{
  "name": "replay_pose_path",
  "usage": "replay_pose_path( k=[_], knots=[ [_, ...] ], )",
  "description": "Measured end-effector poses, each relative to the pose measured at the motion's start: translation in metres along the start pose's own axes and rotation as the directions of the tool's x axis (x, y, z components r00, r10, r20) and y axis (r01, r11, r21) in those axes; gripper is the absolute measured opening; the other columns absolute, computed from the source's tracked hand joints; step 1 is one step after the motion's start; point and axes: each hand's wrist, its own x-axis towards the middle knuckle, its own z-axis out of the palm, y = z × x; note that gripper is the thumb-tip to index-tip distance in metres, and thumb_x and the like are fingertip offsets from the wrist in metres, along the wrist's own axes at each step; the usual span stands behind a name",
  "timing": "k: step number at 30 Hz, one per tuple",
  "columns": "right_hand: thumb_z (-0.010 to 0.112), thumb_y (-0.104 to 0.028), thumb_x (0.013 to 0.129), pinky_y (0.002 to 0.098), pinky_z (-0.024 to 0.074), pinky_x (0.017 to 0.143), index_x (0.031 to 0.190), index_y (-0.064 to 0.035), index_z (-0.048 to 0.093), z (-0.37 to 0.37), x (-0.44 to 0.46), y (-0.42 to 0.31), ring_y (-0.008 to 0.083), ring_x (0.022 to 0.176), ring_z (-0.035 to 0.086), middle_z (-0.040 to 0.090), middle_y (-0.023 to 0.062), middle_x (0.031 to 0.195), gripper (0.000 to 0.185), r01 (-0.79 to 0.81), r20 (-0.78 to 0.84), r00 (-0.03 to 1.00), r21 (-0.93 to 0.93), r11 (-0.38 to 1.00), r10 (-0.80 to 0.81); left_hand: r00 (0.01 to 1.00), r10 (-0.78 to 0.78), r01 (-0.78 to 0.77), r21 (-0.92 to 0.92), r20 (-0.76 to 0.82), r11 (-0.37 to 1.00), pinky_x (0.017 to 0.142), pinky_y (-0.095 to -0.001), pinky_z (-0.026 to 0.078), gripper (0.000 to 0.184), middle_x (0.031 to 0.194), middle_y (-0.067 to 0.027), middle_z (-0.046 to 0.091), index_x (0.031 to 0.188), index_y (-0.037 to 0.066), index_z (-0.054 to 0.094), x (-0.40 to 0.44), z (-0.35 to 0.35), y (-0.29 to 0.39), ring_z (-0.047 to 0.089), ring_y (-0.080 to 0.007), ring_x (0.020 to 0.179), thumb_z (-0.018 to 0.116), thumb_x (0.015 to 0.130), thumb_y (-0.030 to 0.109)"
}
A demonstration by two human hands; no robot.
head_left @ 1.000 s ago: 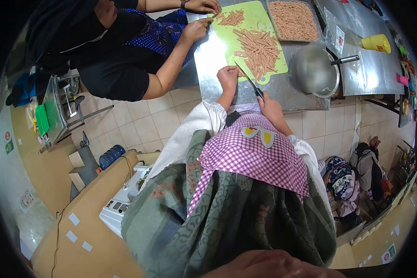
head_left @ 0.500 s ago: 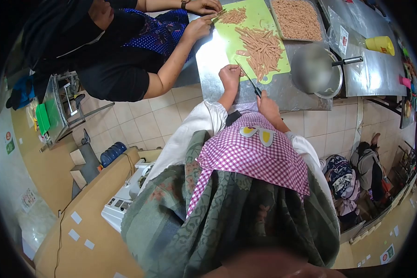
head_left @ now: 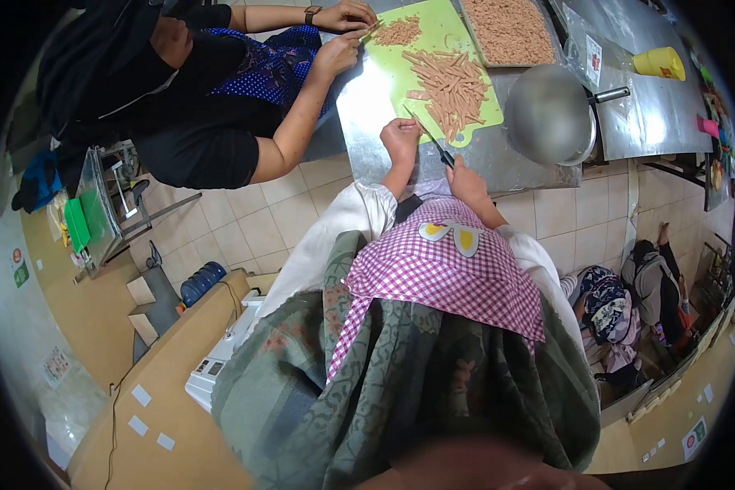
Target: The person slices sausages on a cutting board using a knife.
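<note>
My right hand [head_left: 468, 181] is wrapped round the dark handle of a knife [head_left: 438, 145] at the near edge of the table. The blade slants up and left over the near corner of a lime-green cutting board [head_left: 492, 113]. Close beside the blade, my left hand [head_left: 400, 140] has its fingers pinched together; whatever they hold is too small to make out. Beyond the blade, a heap of pinkish-brown strips [head_left: 447, 88] covers the middle of the board. Small chopped bits [head_left: 398, 31] of the same colour lie at its far left.
At the left, a co-worker's hands [head_left: 339, 51] work with a knife over the board's far corner. A tray of chopped pieces [head_left: 510, 33] stands behind the board. To the right are a round metal pan [head_left: 549, 114] with a handle and a yellow cup [head_left: 660, 63].
The whole view has shifted slightly, so the table and board sit a little further left. My hands keep nearly the same pose by the board, with the knife still in the right.
</note>
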Motion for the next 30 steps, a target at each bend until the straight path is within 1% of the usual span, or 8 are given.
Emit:
replay_pose_path(
  k=[3, 9, 16, 22, 25, 26, 29, 30],
  knots=[
    [0.042, -0.033, 0.093, 0.0558, 0.0466, 0.068, 0.107, -0.002, 0.041, 0.007, -0.004, 0.009, 0.0481, 0.076, 0.06, 0.062, 0.0292, 0.08, 0.034, 0.012, 0.007, 1.0, 0.021, 1.0, -0.012, 1.0, 0.028, -0.028, 0.022, 0.005, 0.999, 0.056, -0.0243, 0.053, 0.011, 0.067, -0.0124, 0.066, 0.079, -0.009, 0.064, 0.001, -0.002, 0.001, 0.065, -0.0152, 0.058, 0.066, 0.068, -0.006],
    [0.042, -0.034, 0.093, 0.0546, 0.0465, 0.072, 0.111, -0.0014, 0.04, 0.004, -0.027, 0.022, 0.0453, 0.08, 0.061, 0.063, 0.029, 0.083, 0.038, -0.066, 0.067, 0.996, 0.016, 0.998, 0.064, 0.998, 0.053, -0.054, 0.035, 0.02, 0.998, 0.056, -0.024, 0.053, 0.01, 0.068, -0.0121, 0.066, 0.079, -0.009, 0.064, 0.002, -0.004, 0.002, 0.064, -0.0148, 0.057, 0.067, 0.07, -0.005],
    [0.04, -0.037, 0.094, 0.053, 0.0461, 0.073, 0.117, 0.0012, 0.043, 0.0, -0.034, 0.035, 0.0468, 0.081, 0.06, 0.061, 0.0309, 0.085, 0.044, -0.014, 0.065, 0.998, 0.075, 0.997, 0.009, 0.997, 0.051, -0.051, -0.003, 0.061, 0.999, 0.055, -0.0235, 0.052, 0.012, 0.068, -0.0111, 0.066, 0.083, -0.009, 0.064, 0.008, -0.003, -0.006, 0.064, -0.0141, 0.058, 0.068, 0.073, -0.003],
    [0.04, -0.039, 0.093, 0.0526, 0.0461, 0.073, 0.117, 0.0014, 0.046, -0.01, -0.036, 0.033, 0.047, 0.081, 0.059, 0.061, 0.0304, 0.086, 0.047, 0.041, -0.02, 0.999, 0.155, 0.987, -0.039, 0.988, 0.091, -0.099, 0.064, 0.122, 0.993, 0.053, -0.0221, 0.049, 0.016, 0.067, -0.0095, 0.065, 0.093, -0.008, 0.065, 0.004, -0.007, 0.001, 0.062, -0.0125, 0.056, 0.06, 0.08, 0.0],
    [0.04, -0.038, 0.093, 0.0529, 0.0463, 0.072, 0.115, -0.0004, 0.046, -0.014, -0.039, 0.026, 0.0467, 0.079, 0.059, 0.062, 0.0292, 0.083, 0.044, 0.066, -0.033, 0.998, 0.146, 0.987, -0.062, 0.995, 0.024, -0.019, -0.052, 0.094, 0.998, 0.05, -0.0231, 0.048, 0.019, 0.065, -0.0089, 0.064, 0.096, -0.007, 0.065, 0.001, -0.013, 0.013, 0.061, -0.0118, 0.054, 0.054, 0.083, 0.001],
    [0.041, -0.038, 0.093, 0.053, 0.0464, 0.071, 0.114, -0.001, 0.047, -0.013, -0.039, 0.025, 0.0465, 0.078, 0.06, 0.062, 0.0288, 0.082, 0.043, 0.091, -0.044, 0.995, 0.143, 0.986, -0.085, 0.998, 0.013, -0.014, 0.009, 0.062, 1.0, 0.049, -0.0242, 0.047, 0.019, 0.064, -0.0084, 0.063, 0.096, -0.005, 0.066, 0.002, -0.017, 0.017, 0.06, -0.0113, 0.052, 0.052, 0.084, 0.001],
    [0.042, -0.037, 0.093, 0.0531, 0.0468, 0.068, 0.11, -0.0022, 0.048, -0.009, -0.033, 0.02, 0.0454, 0.075, 0.06, 0.062, 0.0277, 0.078, 0.039, 0.127, -0.04, 0.991, 0.074, 0.989, -0.124, 0.986, 0.167, -0.165, 0.135, -0.002, 0.977, 0.048, -0.0241, 0.046, 0.02, 0.065, -0.0082, 0.063, 0.097, -0.002, 0.067, 0.013, -0.027, 0.023, 0.059, -0.0102, 0.049, 0.052, 0.084, 0.001],
    [0.042, -0.037, 0.093, 0.0532, 0.047, 0.067, 0.108, -0.0025, 0.048, -0.01, -0.032, 0.016, 0.045, 0.075, 0.06, 0.062, 0.0273, 0.077, 0.038, 0.132, -0.031, 0.991, 0.04, 0.99, -0.13, 0.974, 0.223, -0.223, 0.232, 0.027, 0.947, 0.052, -0.0276, 0.048, 0.02, 0.072, -0.011, 0.065, 0.099, 0.001, 0.067, 0.022, -0.029, 0.023, 0.061, -0.0146, 0.054, 0.055, 0.083, 0.003]
  ],
)
